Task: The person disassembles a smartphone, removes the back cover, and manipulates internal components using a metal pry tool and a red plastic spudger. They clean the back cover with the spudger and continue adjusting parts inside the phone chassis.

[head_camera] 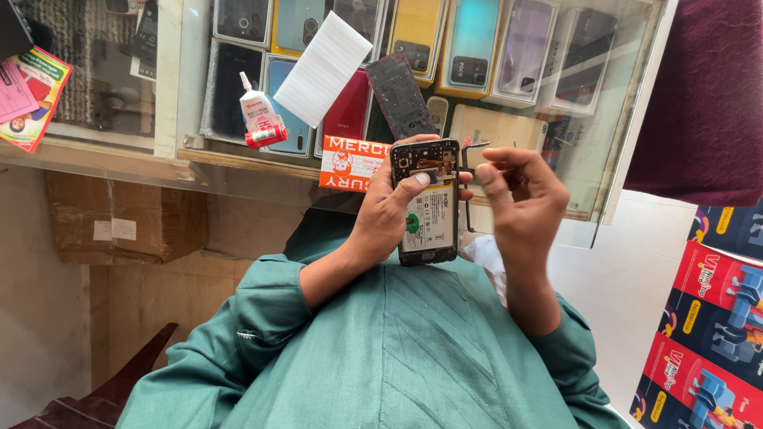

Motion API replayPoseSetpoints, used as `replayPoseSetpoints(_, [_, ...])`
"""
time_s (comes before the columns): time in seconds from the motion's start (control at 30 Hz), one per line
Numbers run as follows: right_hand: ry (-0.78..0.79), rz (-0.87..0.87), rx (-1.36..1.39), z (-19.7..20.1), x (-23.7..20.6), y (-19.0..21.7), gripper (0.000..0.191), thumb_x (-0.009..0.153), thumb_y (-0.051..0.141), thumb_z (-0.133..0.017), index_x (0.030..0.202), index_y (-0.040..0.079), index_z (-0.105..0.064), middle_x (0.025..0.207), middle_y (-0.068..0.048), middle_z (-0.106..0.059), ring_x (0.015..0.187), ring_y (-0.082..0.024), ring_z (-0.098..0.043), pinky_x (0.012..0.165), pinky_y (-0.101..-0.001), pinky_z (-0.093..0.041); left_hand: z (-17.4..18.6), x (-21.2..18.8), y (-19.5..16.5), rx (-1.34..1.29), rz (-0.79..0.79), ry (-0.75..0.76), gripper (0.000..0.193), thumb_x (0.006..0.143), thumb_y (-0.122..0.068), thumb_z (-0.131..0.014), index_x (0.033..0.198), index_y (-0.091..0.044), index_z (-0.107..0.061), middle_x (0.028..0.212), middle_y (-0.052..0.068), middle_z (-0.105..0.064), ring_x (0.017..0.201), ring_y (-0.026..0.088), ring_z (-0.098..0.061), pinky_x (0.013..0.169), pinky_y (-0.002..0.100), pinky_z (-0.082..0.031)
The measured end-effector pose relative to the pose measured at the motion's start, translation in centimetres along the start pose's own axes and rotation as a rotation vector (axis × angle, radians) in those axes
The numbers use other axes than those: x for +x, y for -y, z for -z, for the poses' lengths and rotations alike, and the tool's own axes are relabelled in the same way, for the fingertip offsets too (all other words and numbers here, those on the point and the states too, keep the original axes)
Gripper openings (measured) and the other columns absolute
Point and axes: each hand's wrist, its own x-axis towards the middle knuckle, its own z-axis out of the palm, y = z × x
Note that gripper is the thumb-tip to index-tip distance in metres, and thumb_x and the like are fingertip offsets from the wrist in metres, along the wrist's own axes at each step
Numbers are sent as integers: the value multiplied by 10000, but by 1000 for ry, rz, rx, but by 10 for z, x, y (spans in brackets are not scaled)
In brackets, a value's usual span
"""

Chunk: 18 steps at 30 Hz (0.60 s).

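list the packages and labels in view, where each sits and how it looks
Glue bottle: on the glass counter, left; white, red cap, printed label.
Orange box: flat on the counter beside the left hand; orange and white.
Battery label: on the opened phone in the left hand; pale rectangle.
Phone boxes: under the glass; yellow, teal, lilac.
Stacked boxes: far right; red and navy.

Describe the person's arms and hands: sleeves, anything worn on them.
Both arms wear loose teal-green sleeves of a plain woven cloth, part of the same garment as the body. The left sleeve is pushed up above the elbow in bunched folds; the right sleeve ends below the elbow. The left hand and right hand are bare: no gloves, and no ring or watch shows.
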Motion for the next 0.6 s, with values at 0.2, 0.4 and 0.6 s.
replayPoseSetpoints(0.2, [72, -182, 318, 4, 2, -18, 158, 1007, 81, -710, 1125, -20, -677, 1017, -80, -725, 914, -119, -712, 784, -260, -599, 2, 0, 4, 297, -115, -52, 452, 1051, -55, -512, 1497, -34, -445, 1327, 116, -628, 1245, 163, -624, 1132, 336, -501])
replayPoseSetpoints(0.4, [89, -180, 323, 0, -5, -21, 177, 990, 52, -744, 1133, -26, -674, 1049, -80, -719, 938, -104, -680, 814, -249, -579, 6, -3, 9, 318, -111, -41, 461, 1046, -48, -522, 1499, -36, -443, 1315, 93, -620, 1242, 139, -601, 1134, 323, -490])
replayPoseSetpoints(0.6, [101, -186, 341, 2, -3, -22, 178, 974, 51, -761, 1116, -25, -684, 1008, -74, -716, 884, -92, -669, 771, -233, -564, 4, -5, 9, 339, -119, -37, 455, 1046, -48, -524, 1496, -32, -454, 1317, 85, -613, 1236, 130, -594, 1126, 317, -493])
